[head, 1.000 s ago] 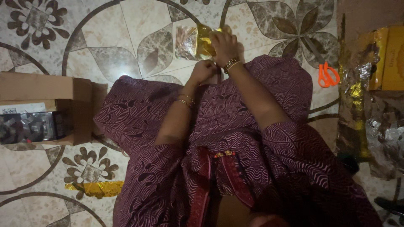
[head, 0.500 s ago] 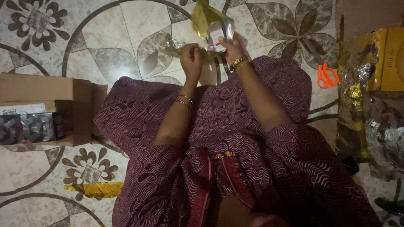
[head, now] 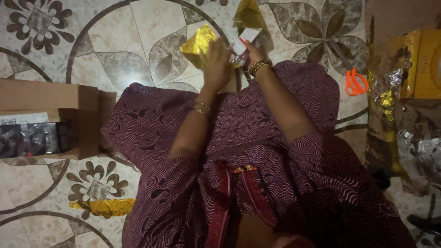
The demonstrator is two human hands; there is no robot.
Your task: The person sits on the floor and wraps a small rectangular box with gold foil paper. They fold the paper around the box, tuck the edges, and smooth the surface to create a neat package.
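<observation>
Both hands are raised over the patterned floor, past my knees in a maroon patterned dress. My left hand grips a sheet of gold foil wrap that folds up to the left and also rises behind the box. My right hand holds a small white box with a red mark, tilted, with clear film around it. Both wrists wear gold bangles.
An open cardboard box with dark shiny packets lies at the left. Orange-handled scissors lie on the floor at the right. Crumpled gold and silver foil sheets and a yellow box fill the right edge. A gold foil scrap lies lower left.
The hands lifted the foil bundle off my lap edge and pulled it apart. The white box now shows, and the gold foil is drawn to the left by my left hand.
</observation>
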